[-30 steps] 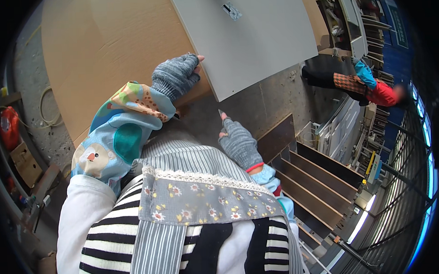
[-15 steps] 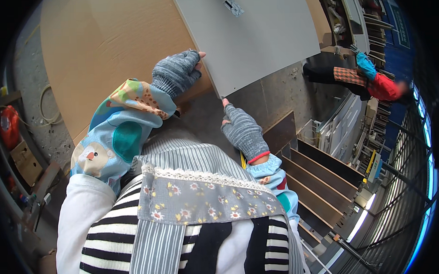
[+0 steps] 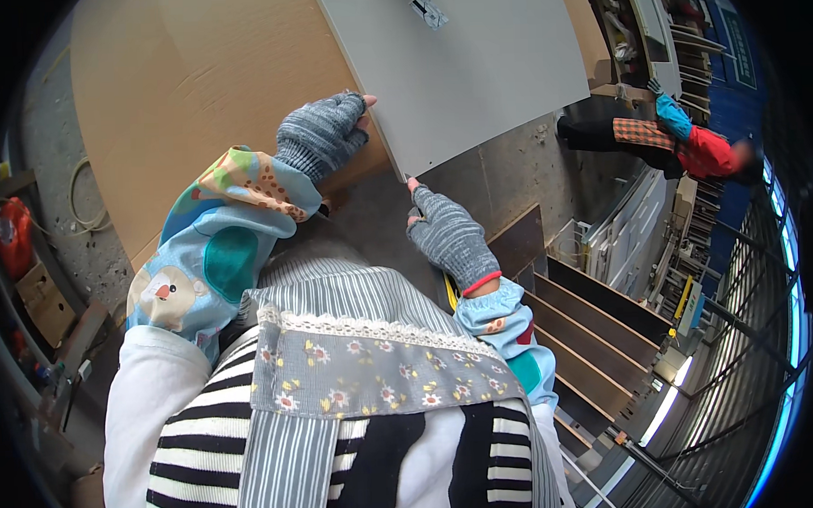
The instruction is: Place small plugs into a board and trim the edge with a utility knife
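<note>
Head: two hands [image 3: 322, 131]; one grey panel [image 3: 471, 64].

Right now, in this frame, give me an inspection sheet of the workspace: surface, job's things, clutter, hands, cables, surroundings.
Surface: large brown cardboard sheet lying flat over a grey concrete floor.
Job's things: grey panel lying on the cardboard, its near corner between the hands.
Clutter: small cardboard boxes and a red object at the left rim.
Hands: left hand, in a grey fingerless glove, on the panel's left edge; right hand, same glove, fingertip at the panel's near corner.
Cables: pale hose or cord looped on the floor at left.
Surroundings: stacked dark boards at right; another person crouching beyond the panel.
</note>
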`<state>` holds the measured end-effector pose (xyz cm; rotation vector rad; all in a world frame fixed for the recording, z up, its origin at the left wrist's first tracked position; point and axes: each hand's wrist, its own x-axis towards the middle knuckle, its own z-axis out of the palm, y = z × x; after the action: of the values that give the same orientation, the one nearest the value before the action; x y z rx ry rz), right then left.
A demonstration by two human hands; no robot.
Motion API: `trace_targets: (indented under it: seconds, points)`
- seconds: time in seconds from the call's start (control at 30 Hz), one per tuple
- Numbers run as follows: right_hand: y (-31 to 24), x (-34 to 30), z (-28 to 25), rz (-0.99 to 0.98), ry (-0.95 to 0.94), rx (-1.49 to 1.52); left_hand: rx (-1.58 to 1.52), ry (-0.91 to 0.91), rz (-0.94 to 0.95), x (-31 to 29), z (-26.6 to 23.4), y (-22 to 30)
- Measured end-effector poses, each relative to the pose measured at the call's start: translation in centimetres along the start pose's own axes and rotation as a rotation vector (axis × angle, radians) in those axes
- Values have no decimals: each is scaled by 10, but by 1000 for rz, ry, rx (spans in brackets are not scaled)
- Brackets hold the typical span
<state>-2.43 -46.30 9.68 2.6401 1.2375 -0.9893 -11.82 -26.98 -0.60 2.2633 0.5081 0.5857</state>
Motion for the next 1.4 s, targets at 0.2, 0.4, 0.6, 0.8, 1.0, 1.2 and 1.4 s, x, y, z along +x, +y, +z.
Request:
trace_targets:
  seconds: [0.2,0.4,0.6,0.8,1.0,1.2,1.4]
  points:
    - [-5,-19,9,-16,-168,74,57,28,-14,-4,1,1]
    - [-10,2,-13,12,-22,-51,90,34,-18,-3,-3,2]
    - [3,-6,6,-34,-226,-60,15,10,21,1,0,-2]
    - [4,-14,-3,210,-161,665,26,5,6,0,-4,1]
    - [-5,-8,-16,351,-166,933,12,4,3,-1,-1,-1]
    - [-11,-2,-20,376,-204,857,37,-8,-15,-1,0,-2]
    - [-19,-4,-15,361,-250,812,52,8,-19,0,-1,0]
